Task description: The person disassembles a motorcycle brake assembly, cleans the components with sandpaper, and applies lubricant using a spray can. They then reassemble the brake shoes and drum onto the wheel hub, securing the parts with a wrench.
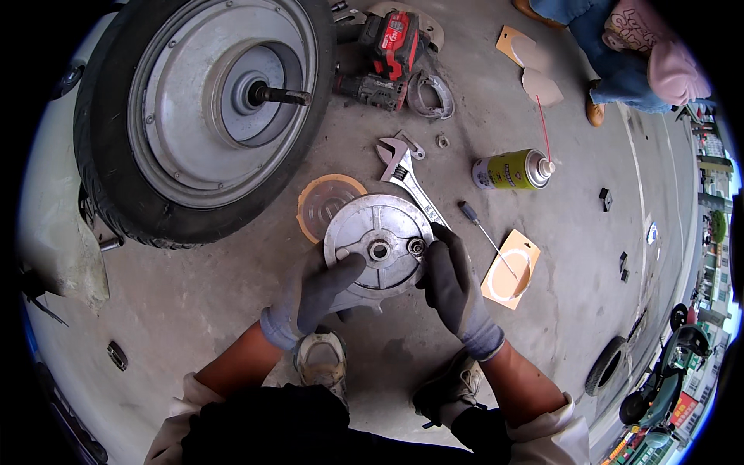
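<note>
While the left hand (306, 294) clasps the round metal plate (360, 225) at its lower left, thumb over the face and other fingers mostly hidden, the right hand (456, 291) bends its fingers at the right rim; whether they grip it, I cannot tell. The plate sits between both hands, beyond the shoes (322, 363), near the adjustable wrench (416, 191).

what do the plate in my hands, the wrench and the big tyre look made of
Silver ribbed round plate: probably cast metal, dull, scuffed, with raised radial ribs; alloy unclear.
Silver adjustable wrench: likely steel, smooth, from its bright sheen.
Big black ring-shaped tyre: apparently rubber, matte, with grooved tread.
</note>
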The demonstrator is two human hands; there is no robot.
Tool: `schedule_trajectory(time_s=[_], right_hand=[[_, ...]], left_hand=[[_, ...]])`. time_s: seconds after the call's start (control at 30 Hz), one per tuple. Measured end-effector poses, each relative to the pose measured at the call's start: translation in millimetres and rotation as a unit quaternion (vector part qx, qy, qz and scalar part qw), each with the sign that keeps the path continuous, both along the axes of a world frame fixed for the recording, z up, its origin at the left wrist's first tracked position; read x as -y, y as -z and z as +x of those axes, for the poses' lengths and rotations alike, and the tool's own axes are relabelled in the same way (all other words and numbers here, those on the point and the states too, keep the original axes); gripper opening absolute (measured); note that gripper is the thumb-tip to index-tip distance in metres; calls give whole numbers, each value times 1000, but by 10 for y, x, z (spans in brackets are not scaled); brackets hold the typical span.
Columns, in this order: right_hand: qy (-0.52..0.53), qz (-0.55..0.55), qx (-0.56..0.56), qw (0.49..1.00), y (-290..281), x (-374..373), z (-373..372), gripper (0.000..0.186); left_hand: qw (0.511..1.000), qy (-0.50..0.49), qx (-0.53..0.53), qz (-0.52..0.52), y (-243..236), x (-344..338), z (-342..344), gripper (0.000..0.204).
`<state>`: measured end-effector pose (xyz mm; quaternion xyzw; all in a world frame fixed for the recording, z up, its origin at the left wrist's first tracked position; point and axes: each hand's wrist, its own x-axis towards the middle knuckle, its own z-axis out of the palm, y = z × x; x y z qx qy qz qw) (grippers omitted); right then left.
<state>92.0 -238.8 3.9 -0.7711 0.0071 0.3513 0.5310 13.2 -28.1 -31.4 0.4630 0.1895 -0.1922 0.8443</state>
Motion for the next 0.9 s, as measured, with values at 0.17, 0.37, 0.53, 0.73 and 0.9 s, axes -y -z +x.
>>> schedule_trajectory(time_s=[0.17,0.37,0.53,0.73,0.9], right_hand=[[-70,-71,-68,993,-62,39,49,47],[-11,-14,-60,998,-122,401,511,43],[-80,34,1,996,106,182,-15,42],[-111,63,-10,992,253,282,-131,39],[-106,90,-42,989,122,349,156,36]], left_hand=[[997,-9,5,77,-69,23,9,51],[999,-40,11,12,-309,-1,90,52],[996,-56,27,58,-226,201,50,52],[996,-17,25,81,-94,87,-133,57],[824,40,376,422,-137,65,-234,35]])
